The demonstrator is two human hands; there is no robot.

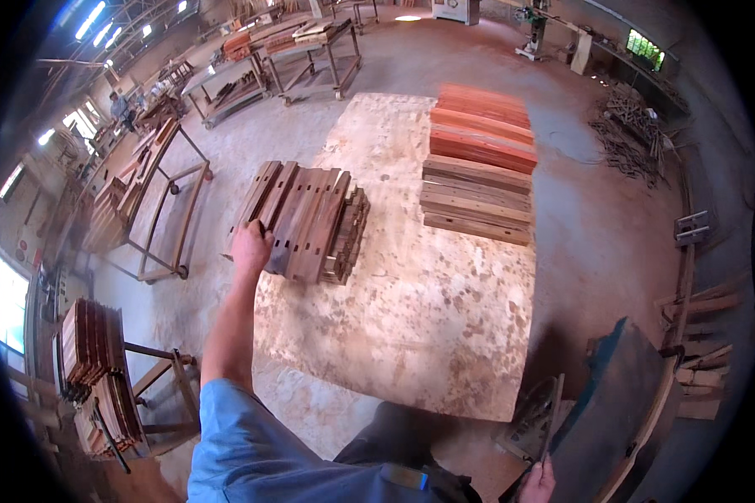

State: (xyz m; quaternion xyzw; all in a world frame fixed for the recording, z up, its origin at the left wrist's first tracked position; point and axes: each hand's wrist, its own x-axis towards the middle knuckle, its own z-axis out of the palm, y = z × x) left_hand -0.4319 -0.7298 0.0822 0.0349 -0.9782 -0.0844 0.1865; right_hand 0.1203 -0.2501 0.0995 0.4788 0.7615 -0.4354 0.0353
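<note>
My left hand [252,246] reaches out over a stack of brown wooden slats [300,218] with dark slots near their ends. Its fingers are curled over the near end of a slat [257,194] at the stack's left side. The stack lies on the left part of a large stained plywood board [394,335]. Low at the right, my right hand [538,484] is closed around a long, thin strip [555,419] that points upward. Its exact kind is hard to make out.
Reddish slats [482,126] and brown slats [476,199] lie in rows at the board's far right. Left stand a wheeled rack [176,218] and a stand with stacked wood [101,369]. A dark, green-edged panel [617,402] is at my right. Scrap [633,134] is piled beyond.
</note>
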